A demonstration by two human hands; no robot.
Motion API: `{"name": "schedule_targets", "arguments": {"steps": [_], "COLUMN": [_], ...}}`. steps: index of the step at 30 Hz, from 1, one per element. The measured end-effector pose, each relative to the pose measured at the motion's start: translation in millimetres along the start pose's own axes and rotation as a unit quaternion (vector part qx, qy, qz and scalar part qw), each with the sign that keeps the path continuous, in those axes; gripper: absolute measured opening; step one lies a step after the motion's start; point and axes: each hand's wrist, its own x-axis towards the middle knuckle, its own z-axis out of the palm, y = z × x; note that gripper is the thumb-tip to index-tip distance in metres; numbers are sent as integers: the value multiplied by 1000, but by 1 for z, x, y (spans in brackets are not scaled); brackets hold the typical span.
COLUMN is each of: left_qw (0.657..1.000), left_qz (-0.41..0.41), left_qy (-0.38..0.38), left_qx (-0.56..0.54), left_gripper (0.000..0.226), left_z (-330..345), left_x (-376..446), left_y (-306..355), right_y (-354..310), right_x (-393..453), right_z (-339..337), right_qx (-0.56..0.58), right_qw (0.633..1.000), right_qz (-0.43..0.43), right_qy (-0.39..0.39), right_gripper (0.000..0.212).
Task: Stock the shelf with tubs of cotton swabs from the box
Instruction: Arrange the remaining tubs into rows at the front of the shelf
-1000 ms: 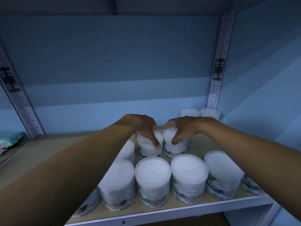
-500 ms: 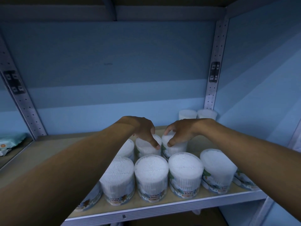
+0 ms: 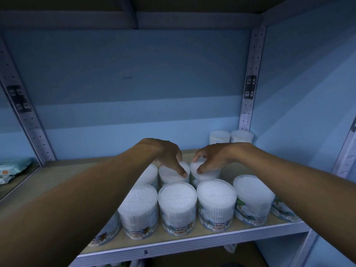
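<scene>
Both hands are over the second row of tubs on the shelf (image 3: pixel 57 176). The left hand (image 3: pixel 169 157) curls down over the top of one tub (image 3: pixel 171 175), thumb tip on its lid and fingers draped over the far side, so it grips that tub from above; the right hand (image 3: pixel 210 158) does the same on the neighbouring tub (image 3: pixel 204 175), thumb at the near edge of the lid. These two tubs stand just beside each other, directly behind the front row (image 3: pixel 177 207) of tubs labelled cotton buds, which lines the shelf's front edge; two more tubs (image 3: pixel 231 136) sit well back in the right rear corner. The box named in the task is not in view. Judging from this, the pair is being set down or nudged into line. The risk lies in the crowding: the forearms reach over the front row, and a dropped wrist or a hurried withdrawal could clip a front tub and tip it off the edge. Pushing the held pair forward would shove the front row the same way. The tubs look light and smooth-sided, so a top-only grip could let one slip or twist if lifted fast, and a lid might pop loose
</scene>
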Motion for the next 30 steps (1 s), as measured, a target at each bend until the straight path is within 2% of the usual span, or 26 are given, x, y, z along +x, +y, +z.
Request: {"name": "schedule_targets", "arguments": {"steps": [17,25,30], "left_qw": [1000,997,991], "left_qz": [-15,12,38], "left_qy": [3,67,107], "left_qx": [-15,-26,-65], "left_gripper": [86,74,70], "left_z": [4,1,2], "left_x": [-2,10,31], "left_y": [-4,0,11], "right_y": [3,26,51], "right_x": [-2,-3,-4], "right_z": [0,-13,-15], "right_qx": [29,-27,-39], "right_qw": [999,997,995], "right_qz": [14,57,84], "right_qy": [10,37,45], "right_gripper": [59,44,47]}}
